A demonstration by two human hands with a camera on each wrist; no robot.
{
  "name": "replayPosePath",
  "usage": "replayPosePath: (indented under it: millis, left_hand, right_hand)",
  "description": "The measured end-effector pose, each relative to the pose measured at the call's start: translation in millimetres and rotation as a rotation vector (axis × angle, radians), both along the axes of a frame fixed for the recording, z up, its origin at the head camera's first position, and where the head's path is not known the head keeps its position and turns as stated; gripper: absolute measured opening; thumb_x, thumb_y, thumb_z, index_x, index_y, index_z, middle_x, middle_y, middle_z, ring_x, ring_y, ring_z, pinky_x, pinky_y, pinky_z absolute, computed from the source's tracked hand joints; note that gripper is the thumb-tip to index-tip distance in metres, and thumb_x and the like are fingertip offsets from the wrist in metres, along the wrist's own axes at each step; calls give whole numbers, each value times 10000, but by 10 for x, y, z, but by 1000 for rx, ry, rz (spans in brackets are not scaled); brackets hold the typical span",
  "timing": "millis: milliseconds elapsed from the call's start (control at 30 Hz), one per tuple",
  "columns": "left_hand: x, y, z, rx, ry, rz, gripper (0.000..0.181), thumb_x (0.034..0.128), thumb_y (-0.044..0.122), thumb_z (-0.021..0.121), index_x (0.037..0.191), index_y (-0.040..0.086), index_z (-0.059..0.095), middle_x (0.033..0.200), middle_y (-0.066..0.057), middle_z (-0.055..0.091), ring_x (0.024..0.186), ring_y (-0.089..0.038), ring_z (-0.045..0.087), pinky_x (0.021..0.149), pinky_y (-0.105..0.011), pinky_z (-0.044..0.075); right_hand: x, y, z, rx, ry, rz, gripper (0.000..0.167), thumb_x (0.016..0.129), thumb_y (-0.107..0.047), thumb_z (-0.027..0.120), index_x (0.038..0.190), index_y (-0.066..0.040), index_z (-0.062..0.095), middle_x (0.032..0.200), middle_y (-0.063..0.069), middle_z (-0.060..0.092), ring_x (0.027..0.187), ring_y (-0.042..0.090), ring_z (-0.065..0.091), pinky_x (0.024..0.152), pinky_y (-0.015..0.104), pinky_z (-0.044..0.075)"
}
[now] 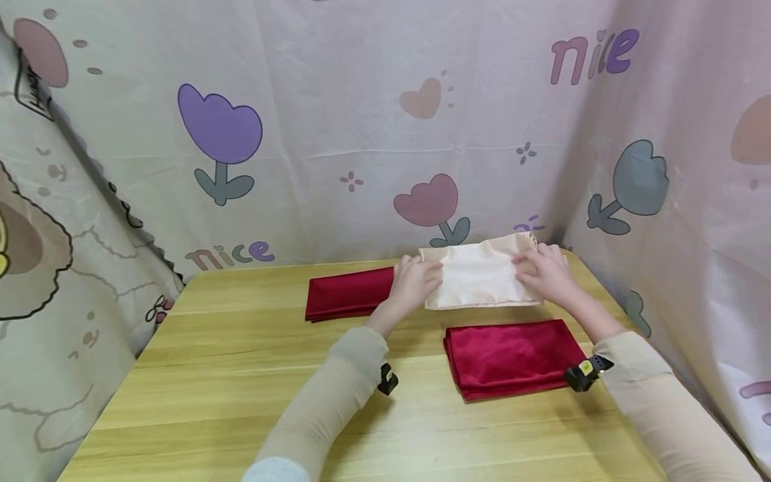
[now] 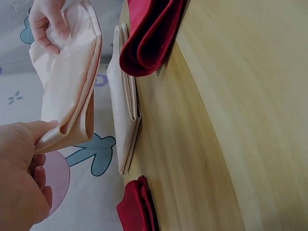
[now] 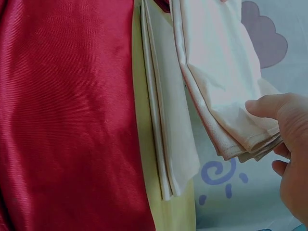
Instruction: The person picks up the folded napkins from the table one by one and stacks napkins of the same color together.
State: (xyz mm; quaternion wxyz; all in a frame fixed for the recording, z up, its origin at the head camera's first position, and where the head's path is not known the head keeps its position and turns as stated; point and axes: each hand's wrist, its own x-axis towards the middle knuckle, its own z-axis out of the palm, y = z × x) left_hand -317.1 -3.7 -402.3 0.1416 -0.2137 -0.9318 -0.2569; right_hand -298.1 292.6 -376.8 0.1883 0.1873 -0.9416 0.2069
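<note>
Between the two hands a folded cream cloth [image 1: 482,274] is held up above the far side of the table. My left hand [image 1: 415,282] pinches its left end, with the thumb on the near face, as the left wrist view shows [image 2: 19,168]. At the other end my right hand [image 1: 545,271] grips the cloth between thumb and fingers. Both wrist views show a second folded cream cloth [image 2: 124,106] lying on the table below the raised one. A folded red cloth [image 1: 346,294] lies beside my left hand, partly hidden by it. Another folded red cloth [image 1: 512,358] lies nearer, below my right wrist.
The wooden table [image 1: 241,375] extends to the left and front of the cloths. A printed curtain [image 1: 337,120] hangs behind the table's back edge and continues along both sides. A small black camera [image 1: 583,376] is strapped to the right wrist, close over the nearer red cloth.
</note>
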Motion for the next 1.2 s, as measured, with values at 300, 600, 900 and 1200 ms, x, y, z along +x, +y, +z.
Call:
replayPosePath:
  millis: [300, 600, 900, 1200]
  left_hand:
    - [-109, 103, -39, 16, -10, 9, 311, 937, 258, 738, 1238, 181, 754, 1197, 1, 718, 1037, -247, 518, 874, -392, 385]
    - [-210, 202, -125, -14, -60, 31, 320, 937, 279, 724, 1246, 200, 750, 1200, -8, 708, 1051, -239, 518, 883, -373, 381]
    - [-265, 250, -180, -25, -113, 38, 349, 940, 265, 714, 1282, 195, 729, 1262, -17, 684, 1122, -251, 513, 945, -406, 378]
    - [-290, 297, -258, -37, -150, 35, 379, 955, 235, 702, 1330, 179, 697, 1314, -59, 650, 1153, -277, 508, 997, -455, 362]
  right_hand:
    - [-95, 29, 52, 31, -49, -50, 225, 866, -69, 760, 1071, 4, 697, 942, 211, 517, 1025, 466, 380, 854, 615, 294]
    - [-204, 47, 13, 60, -87, -80, 232, 874, -77, 739, 1084, 3, 681, 1008, 238, 518, 1087, 480, 369, 899, 632, 287]
    - [-288, 58, -18, 90, -107, -96, 245, 878, -80, 723, 1100, 7, 667, 1043, 262, 507, 1130, 496, 358, 910, 636, 288]
    - [-309, 60, -89, 110, -105, -130, 267, 882, -96, 711, 1125, 0, 655, 1065, 256, 494, 1138, 493, 358, 931, 634, 280]
